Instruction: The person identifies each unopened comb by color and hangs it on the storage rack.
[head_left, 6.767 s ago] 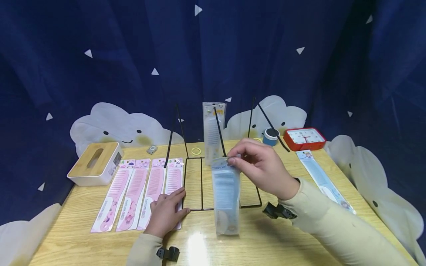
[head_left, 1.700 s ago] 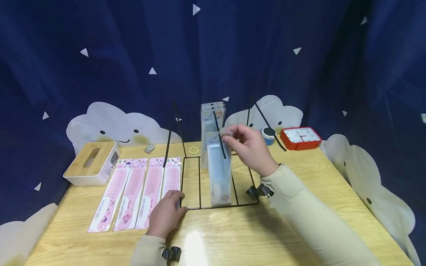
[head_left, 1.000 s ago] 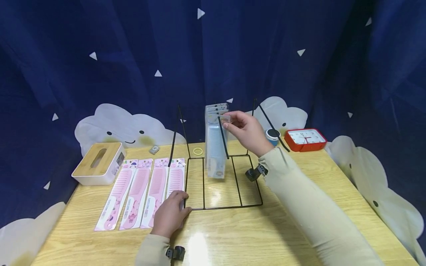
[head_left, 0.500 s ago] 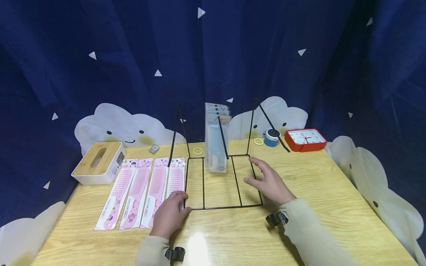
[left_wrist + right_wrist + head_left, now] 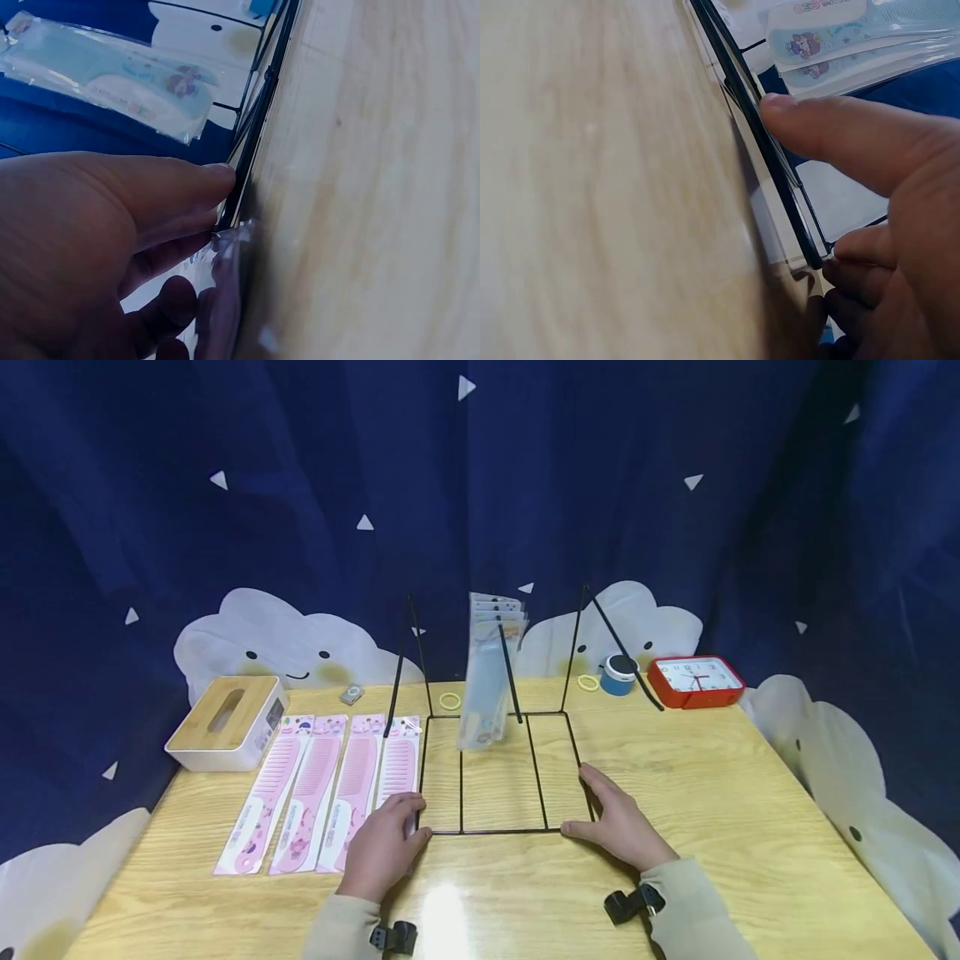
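Wire rack [image 5: 497, 832], two hands, four pink combs [image 5: 322, 789]

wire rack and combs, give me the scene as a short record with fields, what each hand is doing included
rack: black wire rack standing on the wooden table
hung on rack: packaged blue combs on the middle hook
beside rack: four packaged pink combs flat in a row on its left
left hand: left hand at the rack's front left corner, partly on the nearest pink comb
right hand: right hand touching the front right corner
background: tissue box, red clock
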The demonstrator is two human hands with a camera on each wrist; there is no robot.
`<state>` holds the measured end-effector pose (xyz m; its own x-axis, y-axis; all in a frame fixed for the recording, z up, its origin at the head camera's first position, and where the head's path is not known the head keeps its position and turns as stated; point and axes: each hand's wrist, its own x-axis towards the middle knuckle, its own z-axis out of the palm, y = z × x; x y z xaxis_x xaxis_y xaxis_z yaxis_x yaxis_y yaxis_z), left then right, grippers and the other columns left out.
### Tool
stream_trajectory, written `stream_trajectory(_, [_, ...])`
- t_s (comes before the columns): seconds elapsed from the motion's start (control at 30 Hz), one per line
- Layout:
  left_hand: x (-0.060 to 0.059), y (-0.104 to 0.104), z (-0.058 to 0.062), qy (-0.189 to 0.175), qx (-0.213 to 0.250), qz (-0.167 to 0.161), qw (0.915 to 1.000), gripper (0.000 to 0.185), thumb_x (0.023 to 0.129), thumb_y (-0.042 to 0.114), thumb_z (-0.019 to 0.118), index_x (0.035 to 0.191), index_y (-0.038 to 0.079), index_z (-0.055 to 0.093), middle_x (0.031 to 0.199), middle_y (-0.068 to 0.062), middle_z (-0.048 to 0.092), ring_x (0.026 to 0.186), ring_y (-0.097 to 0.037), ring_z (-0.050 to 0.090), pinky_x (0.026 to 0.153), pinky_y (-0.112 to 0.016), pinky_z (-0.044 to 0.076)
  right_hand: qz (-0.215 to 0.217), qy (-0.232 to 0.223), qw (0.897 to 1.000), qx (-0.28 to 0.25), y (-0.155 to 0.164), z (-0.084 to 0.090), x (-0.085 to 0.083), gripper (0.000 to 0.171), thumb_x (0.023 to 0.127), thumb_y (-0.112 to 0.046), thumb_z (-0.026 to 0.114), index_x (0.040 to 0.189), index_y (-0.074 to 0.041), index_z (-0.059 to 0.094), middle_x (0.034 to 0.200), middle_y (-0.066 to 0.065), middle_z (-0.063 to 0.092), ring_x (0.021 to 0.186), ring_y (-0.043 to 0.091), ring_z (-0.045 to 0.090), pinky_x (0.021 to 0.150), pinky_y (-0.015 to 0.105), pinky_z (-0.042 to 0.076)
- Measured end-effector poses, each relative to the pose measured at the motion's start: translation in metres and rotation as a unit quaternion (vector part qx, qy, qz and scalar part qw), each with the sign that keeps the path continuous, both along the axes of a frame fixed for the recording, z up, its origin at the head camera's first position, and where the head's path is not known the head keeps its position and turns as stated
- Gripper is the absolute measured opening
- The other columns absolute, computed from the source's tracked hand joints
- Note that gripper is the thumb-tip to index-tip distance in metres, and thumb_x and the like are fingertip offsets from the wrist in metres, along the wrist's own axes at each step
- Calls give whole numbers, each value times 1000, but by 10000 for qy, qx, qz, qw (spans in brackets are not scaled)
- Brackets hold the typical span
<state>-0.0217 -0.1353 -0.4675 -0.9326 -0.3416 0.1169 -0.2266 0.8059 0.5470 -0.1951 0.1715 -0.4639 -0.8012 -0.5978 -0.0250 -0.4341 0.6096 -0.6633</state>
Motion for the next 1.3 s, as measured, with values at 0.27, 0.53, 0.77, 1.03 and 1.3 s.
stream_trajectory(0.27, [1,-2,0,66,65,16,10000,38,83,21,80,118,9,72,130,-5,65,114,-32,65,91,-48,52,-23,164,9995,254,-4,-1,1,106,75,-43,87,152,5,33,159,25,30,144,46,29,114,60,27])
stream_trajectory(0.53, [1,-2,0,99,225,-94,9997,39,85,21,78,120,8,72,131,-5,65,117,-33,63,96,-49,49,-110,451,9981,408,1,-4,-2,108,72,-49,87,152,3,37,157,25,34,145,44,28,113,66,9])
stream_trajectory(0.77, [0,-11,6,-9,863,-68,9962,34,91,23,73,121,10,71,119,-4,68,101,-25,66,89,-44,52,-107,477,9980,394,1,-6,-2,107,70,-49,88,151,3,39,155,25,37,144,45,29,112,67,8])
stream_trajectory(1.03, [-45,-52,18,206,2268,215,9735,36,97,23,66,130,10,65,129,-13,64,93,-21,64,77,-36,51,-132,564,9978,315,-1,1,-4,106,71,-50,87,150,3,40,155,25,38,144,45,29,112,67,8])
stream_trajectory(1.3, [-99,-89,13,41,1453,253,9890,57,96,11,58,149,-2,41,150,-28,42,134,-46,44,111,-57,34,-195,387,9983,382,0,-3,1,107,70,-51,88,150,2,42,154,24,39,144,43,30,112,66,8])
